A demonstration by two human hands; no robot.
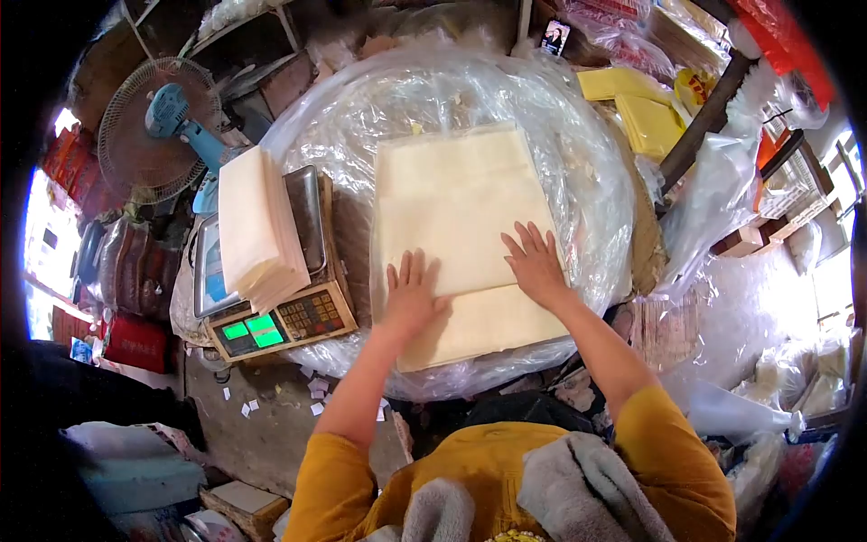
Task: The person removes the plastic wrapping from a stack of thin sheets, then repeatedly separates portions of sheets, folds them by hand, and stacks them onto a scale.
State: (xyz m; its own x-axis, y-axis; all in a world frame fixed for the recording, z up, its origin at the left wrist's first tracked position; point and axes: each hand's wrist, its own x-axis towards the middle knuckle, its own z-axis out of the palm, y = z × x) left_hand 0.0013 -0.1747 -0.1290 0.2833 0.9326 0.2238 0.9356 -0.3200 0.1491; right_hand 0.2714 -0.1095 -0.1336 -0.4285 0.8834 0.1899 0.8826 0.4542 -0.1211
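Note:
A cream-coloured sheet (pixel 456 194), paper-like or thin cloth, lies flat before me, with a folded strip (pixel 492 327) across its near end. My left hand (pixel 413 294) rests on the left side of it, palm down, fingers stretched out. On the right side, close to the sheet's edge, my right hand (pixel 537 266) lies flat with its fingers spread. Neither hand grips anything. To the left, a thick folded stack (pixel 257 226) of similar pale sheets sits on a digital scale (pixel 316 312), whose display is lit green.
Clear plastic film (pixel 587 199) covers the round table under the sheet. A blue fan (pixel 169 113) stands behind the scale. Yellow packets (pixel 646 108) lie at the back right, near a lit phone (pixel 555 38). Paper scraps (pixel 318 388) litter the floor.

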